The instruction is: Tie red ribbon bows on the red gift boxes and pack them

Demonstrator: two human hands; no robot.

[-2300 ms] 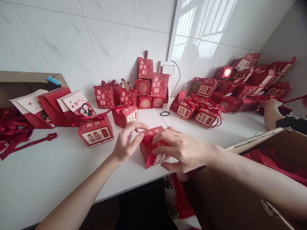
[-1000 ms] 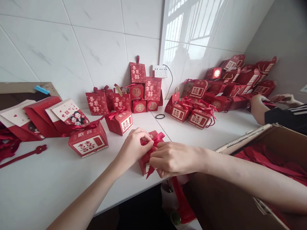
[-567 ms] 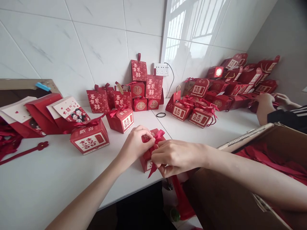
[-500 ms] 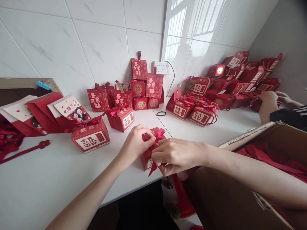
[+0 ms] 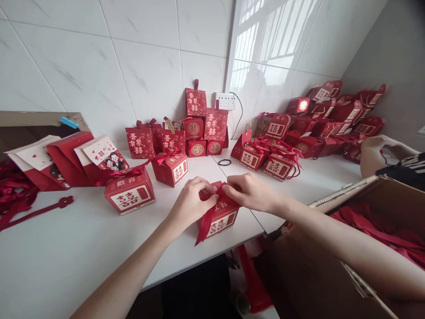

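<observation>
A small red gift box (image 5: pixel 221 220) with white characters on its front stands near the front edge of the white table (image 5: pixel 66 248). A red ribbon (image 5: pixel 206 221) runs over its top and hangs down its left front. My left hand (image 5: pixel 191 204) pinches the ribbon at the box's top left. On the top right, my right hand (image 5: pixel 250 191) pinches the ribbon as well. Both hands are closed on it, fingertips nearly touching.
Two ribboned red boxes (image 5: pixel 130 189) (image 5: pixel 171 167) stand left of my hands, red bags (image 5: pixel 204 122) stack at the wall, flat bags (image 5: pixel 66 157) lie left. More boxes (image 5: pixel 277 164) fill the right. Another person's hand (image 5: pixel 373 153) works there. A cardboard carton (image 5: pixel 332 266) of ribbons sits at right.
My right hand has risen from the box's front to its top, uncovering the printed face. The ribbon tail now hangs down the front left. The other person's hand shifted slightly.
</observation>
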